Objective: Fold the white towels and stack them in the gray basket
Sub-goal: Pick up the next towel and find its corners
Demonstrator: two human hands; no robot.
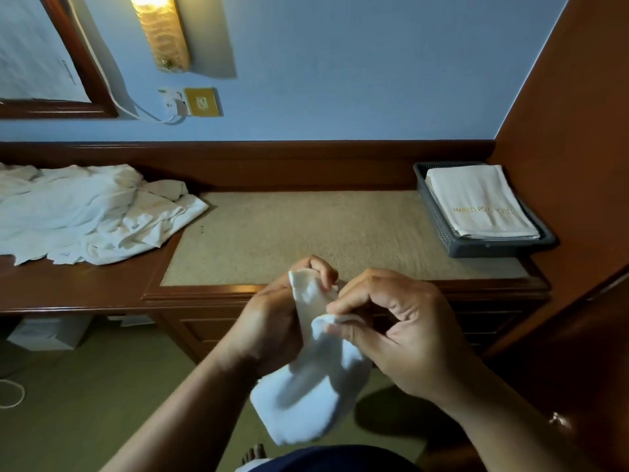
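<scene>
Left hand (272, 321) and right hand (408, 332) fingers pinch a small white towel (306, 396). Beyond them to the right, a gray plastic basket (476, 248) holds a folded white towel (476, 199) reading "MARCO POLO HOTEL".

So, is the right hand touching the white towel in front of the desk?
Touching. The head view shows the right hand pinching the white towel between thumb and forefinger; the left hand grips it too.

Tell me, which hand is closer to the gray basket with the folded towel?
Right. The right hand pinches the white towel in front of the desk, left of the gray basket. The left hand grips that towel even farther left.
</scene>
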